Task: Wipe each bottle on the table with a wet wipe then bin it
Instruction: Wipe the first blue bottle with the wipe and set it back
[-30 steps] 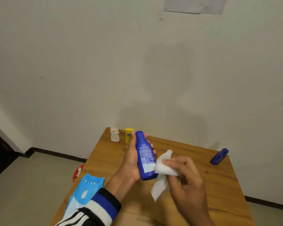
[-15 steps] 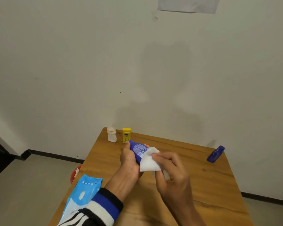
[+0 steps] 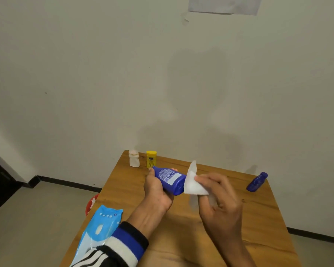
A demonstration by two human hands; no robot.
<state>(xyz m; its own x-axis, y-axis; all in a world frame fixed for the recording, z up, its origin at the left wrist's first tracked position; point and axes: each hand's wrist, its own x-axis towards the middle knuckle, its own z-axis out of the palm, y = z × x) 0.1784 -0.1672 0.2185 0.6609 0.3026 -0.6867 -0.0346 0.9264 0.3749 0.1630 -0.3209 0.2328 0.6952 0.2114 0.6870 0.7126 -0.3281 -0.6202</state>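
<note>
My left hand [image 3: 156, 191] grips a tall blue bottle [image 3: 170, 179], tilted on its side above the wooden table [image 3: 258, 224] with its cap end pointing away to the left. My right hand [image 3: 218, 201] pinches a white wet wipe [image 3: 192, 181] against the bottle's near end. A small white bottle [image 3: 134, 158] and a yellow bottle [image 3: 151, 158] stand at the table's far left corner. A smaller blue bottle [image 3: 257, 182] lies at the far right edge.
A light-blue wet-wipe pack [image 3: 98, 234] lies on the table's near left edge, partly under my striped sleeve. A red bin [image 3: 92, 204] shows on the floor just left of the table. The wall stands right behind the table.
The tall blue bottle went from upright to lying tilted in my left hand. My right hand slid the wipe from the bottle's side down to its near end.
</note>
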